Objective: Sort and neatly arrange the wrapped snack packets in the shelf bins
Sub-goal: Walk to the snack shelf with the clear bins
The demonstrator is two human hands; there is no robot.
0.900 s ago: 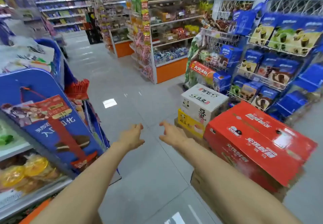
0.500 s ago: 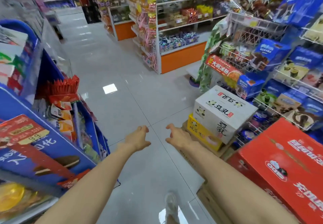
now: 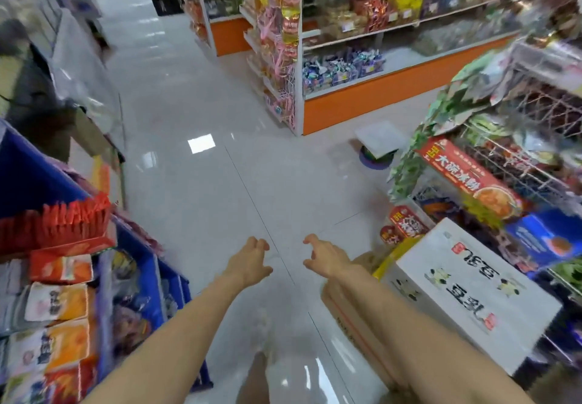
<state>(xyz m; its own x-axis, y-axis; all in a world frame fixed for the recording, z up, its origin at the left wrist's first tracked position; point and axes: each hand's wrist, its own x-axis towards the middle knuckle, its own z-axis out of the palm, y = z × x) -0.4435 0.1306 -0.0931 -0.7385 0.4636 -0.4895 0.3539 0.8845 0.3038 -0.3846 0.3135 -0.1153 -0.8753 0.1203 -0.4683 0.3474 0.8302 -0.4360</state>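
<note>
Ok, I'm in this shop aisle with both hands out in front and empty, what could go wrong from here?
Your right hand and arm are close to the white carton stacked on cardboard boxes beside the aisle; you might clip it. The red packets stand at the edge of the blue rack on the left; a brush could spill them. The glossy floor may be slippery.

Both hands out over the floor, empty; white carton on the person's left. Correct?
No: the head view shows the white carton on the person's right, not left. The left hand and right hand are indeed out over the floor, empty.
</note>
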